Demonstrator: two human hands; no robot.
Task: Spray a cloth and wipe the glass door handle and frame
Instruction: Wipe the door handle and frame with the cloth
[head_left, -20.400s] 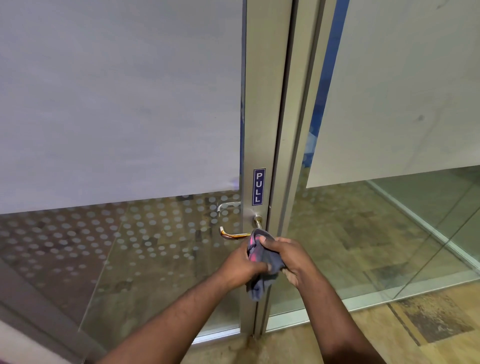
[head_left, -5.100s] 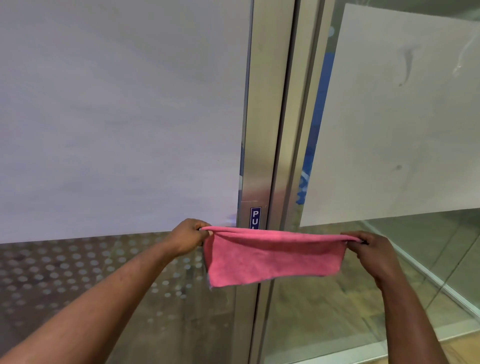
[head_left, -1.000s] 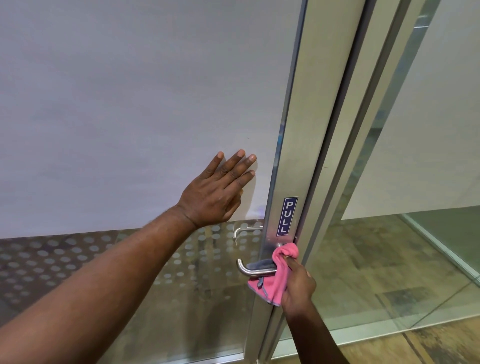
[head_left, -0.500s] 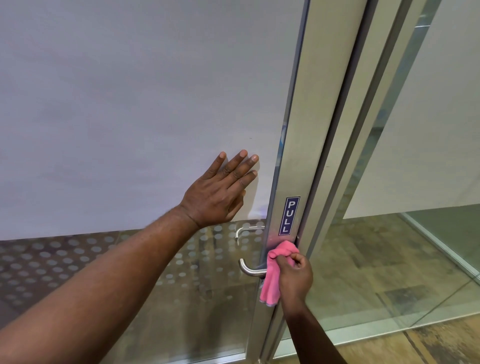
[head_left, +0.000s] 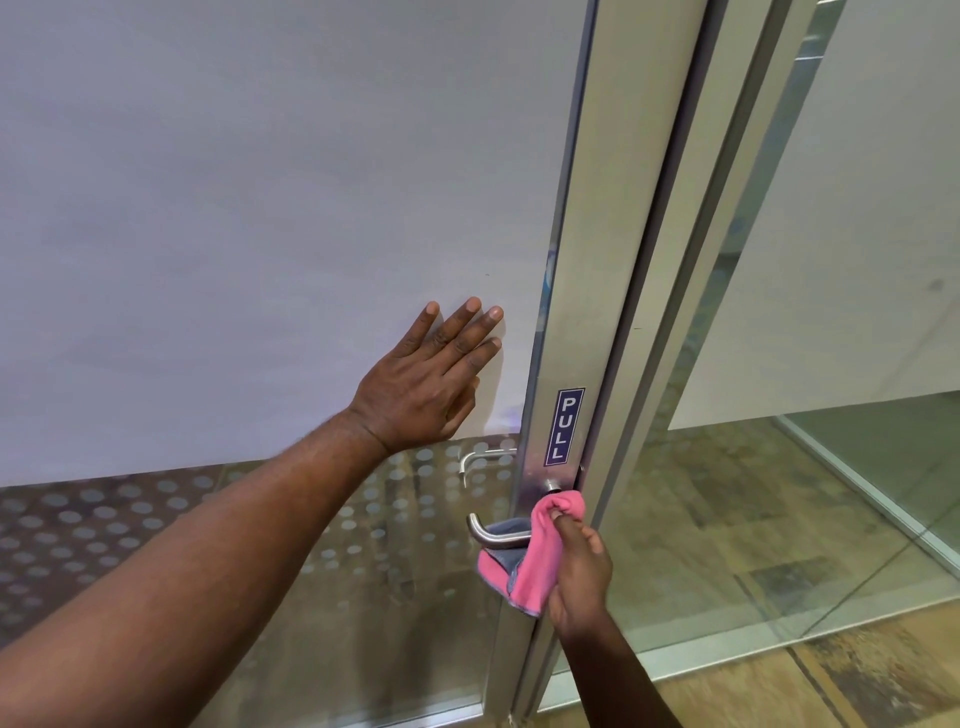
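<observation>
Left of the handle (head_left: 493, 539), the left hand (head_left: 423, 387) lay flat on the glass door (head_left: 260, 208), fingers (head_left: 460, 330) straight and slightly spread. At the handle's base, the right hand (head_left: 579, 577) pinched the pink cloth (head_left: 537, 564) against it, so the handle-wiping step seemed to be in hand. Next, probably, the cloth should go up the frame (head_left: 587, 312) above the handle.

An office or commercial building is suggested: a frosted glass door (head_left: 260, 208) is set in a metal frame (head_left: 613, 208), a "PULL" sign (head_left: 564, 426) is fixed above the lever handle (head_left: 493, 539), and glass partitions (head_left: 857, 260) are seen beyond.
</observation>
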